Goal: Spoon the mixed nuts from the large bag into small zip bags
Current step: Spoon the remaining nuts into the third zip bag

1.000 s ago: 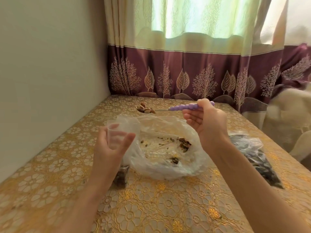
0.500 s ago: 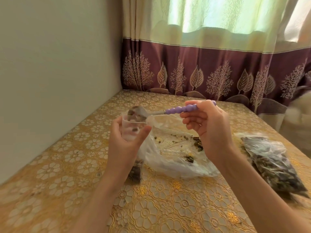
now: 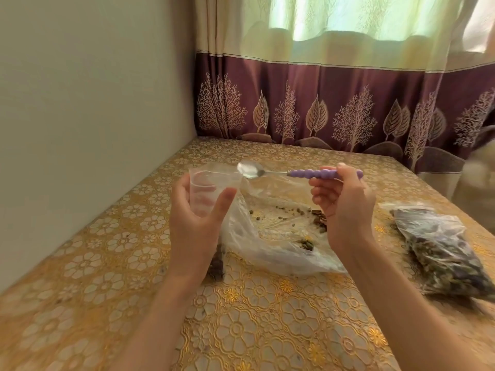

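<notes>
Table point(image 3: 267, 330) under gold floral cloth fills the lower frame; at centre the large bag point(image 3: 278, 253) lies open and nearly spent, only scattered nuts point(image 3: 317, 223) left inside. At left centre the left hand point(image 3: 195, 223) curls thumb and fingers round the small zip bag point(image 3: 211, 188), mouth up, nuts dark at its bottom. The right hand point(image 3: 345, 207) pinches the purple handle of the spoon point(image 3: 284, 172). Heaped a second ago, tipped half a second ago, its bowl is now empty: one more spoonful delivered. A filled bag point(image 3: 439, 253) rests at right.
</notes>
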Demonstrator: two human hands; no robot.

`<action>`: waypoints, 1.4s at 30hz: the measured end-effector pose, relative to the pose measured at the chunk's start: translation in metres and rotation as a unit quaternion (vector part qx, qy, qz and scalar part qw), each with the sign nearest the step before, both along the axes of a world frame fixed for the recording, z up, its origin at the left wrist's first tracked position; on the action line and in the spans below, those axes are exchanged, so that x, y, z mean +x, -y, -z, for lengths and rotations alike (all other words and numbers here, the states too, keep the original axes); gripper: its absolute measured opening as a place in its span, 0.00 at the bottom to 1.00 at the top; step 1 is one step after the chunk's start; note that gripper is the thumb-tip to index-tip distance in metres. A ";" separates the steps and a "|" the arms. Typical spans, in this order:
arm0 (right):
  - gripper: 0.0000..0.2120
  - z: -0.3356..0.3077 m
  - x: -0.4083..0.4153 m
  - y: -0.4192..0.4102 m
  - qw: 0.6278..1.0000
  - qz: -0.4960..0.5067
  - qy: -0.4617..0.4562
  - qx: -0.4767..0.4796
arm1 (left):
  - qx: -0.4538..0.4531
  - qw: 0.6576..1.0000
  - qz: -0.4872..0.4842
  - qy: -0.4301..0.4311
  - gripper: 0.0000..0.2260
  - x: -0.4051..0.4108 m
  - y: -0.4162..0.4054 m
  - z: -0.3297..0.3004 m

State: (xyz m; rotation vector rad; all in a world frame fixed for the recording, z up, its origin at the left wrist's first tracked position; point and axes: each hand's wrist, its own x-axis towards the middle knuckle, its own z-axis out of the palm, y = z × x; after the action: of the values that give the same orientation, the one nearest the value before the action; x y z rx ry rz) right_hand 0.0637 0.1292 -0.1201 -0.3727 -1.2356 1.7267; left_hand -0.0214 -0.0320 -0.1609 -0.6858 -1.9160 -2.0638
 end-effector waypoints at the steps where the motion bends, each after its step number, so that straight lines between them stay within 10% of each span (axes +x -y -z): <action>1: 0.14 0.005 0.000 -0.003 1.000 0.021 0.010 0.010 | -0.003 1.000 -0.002 -0.002 0.29 0.000 0.000 0.000; 8: 0.13 0.034 -0.012 -0.011 0.974 0.038 0.169 0.146 | 0.028 0.999 -0.040 -0.012 0.16 0.000 0.001 -0.002; 23: 0.13 0.021 0.001 0.005 0.948 0.073 0.167 0.261 | 0.071 0.996 -0.049 -0.009 0.20 -0.007 0.001 0.000; 30: 0.24 0.036 -0.004 0.010 0.977 -0.039 0.181 0.110 | 0.067 0.997 -0.048 -0.007 0.18 -0.006 0.001 0.001; 42: 0.16 0.054 -0.005 0.008 0.970 -0.124 0.183 -0.105 | 0.058 0.997 -0.047 -0.012 0.14 -0.005 0.001 0.000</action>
State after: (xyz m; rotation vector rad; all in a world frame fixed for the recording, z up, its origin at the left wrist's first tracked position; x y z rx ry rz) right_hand 0.0586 0.1213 -0.1737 -0.7146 -1.4100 2.0761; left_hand -0.0265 -0.0332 -0.1614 -0.5801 -1.7639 -2.0815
